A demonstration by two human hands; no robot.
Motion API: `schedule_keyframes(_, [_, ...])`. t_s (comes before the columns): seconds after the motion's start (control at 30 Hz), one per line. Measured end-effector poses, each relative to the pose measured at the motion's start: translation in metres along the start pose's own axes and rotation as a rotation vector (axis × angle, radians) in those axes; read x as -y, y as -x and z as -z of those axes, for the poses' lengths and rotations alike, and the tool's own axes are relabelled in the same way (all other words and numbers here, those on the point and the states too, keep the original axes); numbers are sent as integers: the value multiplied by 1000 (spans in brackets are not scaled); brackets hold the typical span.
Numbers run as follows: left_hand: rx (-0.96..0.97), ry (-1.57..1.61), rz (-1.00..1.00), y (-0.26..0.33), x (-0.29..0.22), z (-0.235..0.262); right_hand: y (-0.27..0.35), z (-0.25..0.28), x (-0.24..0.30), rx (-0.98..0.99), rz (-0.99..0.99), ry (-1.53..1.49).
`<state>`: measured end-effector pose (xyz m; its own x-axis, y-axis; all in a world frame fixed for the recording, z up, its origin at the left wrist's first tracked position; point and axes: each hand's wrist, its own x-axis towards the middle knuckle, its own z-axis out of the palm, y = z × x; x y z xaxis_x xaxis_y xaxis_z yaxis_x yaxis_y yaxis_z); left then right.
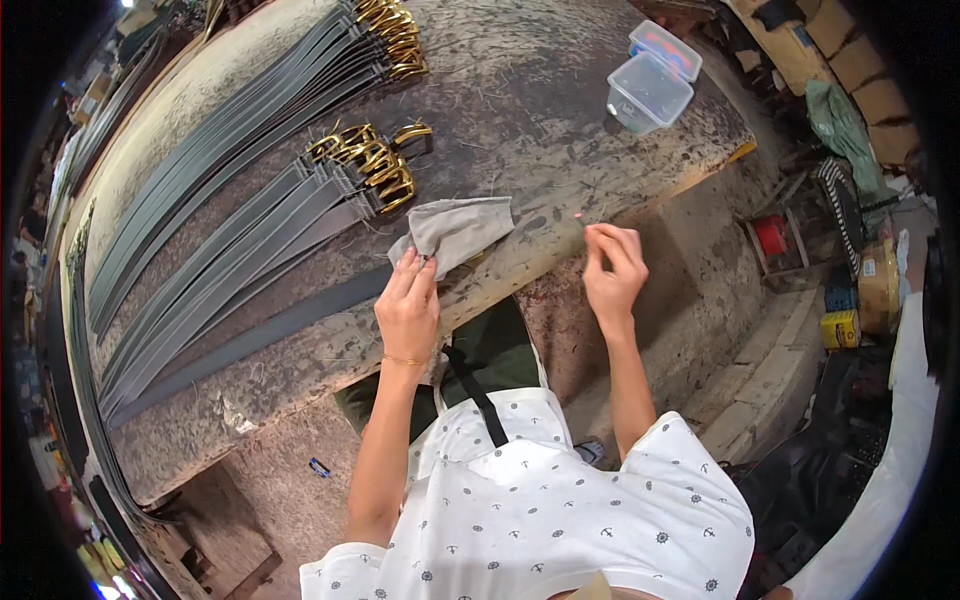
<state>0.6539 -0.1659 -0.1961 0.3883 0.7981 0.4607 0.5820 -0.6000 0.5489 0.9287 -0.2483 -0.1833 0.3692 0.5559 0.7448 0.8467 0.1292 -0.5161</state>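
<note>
Clearly, our left hand [408,305] is the nearer one, its fingers touching the grey cloth [465,228] on the worktop [490,130]; the cloth spreads ahead and to the right of those fingers, while our right hand [615,275] stands well apart, with the cloth to the left of its fingers; the left fingers lie extended and close together over the cloth's near left end, though we cannot tell whether they pinch a fold; the right fingers are curled with their tips drawn together, and we cannot tell whether anything small sits between them; the cloth's long axis slants from the left fingertips outward to the right, its broader end pointing away from us; left of the left fingers, a flat dark strap [310,312] runs back along the near edge; ahead and left of them lies a bundle of grey straps [225,275] with gold buckles [370,170]; beyond the right fingers sits a clear plastic box [650,92].
</note>
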Motion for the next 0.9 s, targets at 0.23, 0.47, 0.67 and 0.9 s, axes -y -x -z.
schedule_keyframes(0.23, [141, -292, -21, 6, -34, 13, 1, 2, -10, 44, -475, -386])
schedule_keyframes(0.47, [15, -307, -13, 21, -18, -3, 13, -1, -20, 25, -775, -409])
schedule_keyframes(0.67, [17, -162, 9, -8, -55, -7, 34, 38, -57, -236, -906, -666])
schedule_keyframes(0.9, [88, -7, -190, -107, -114, -154, 30, 74, -63, -425, -917, -865])
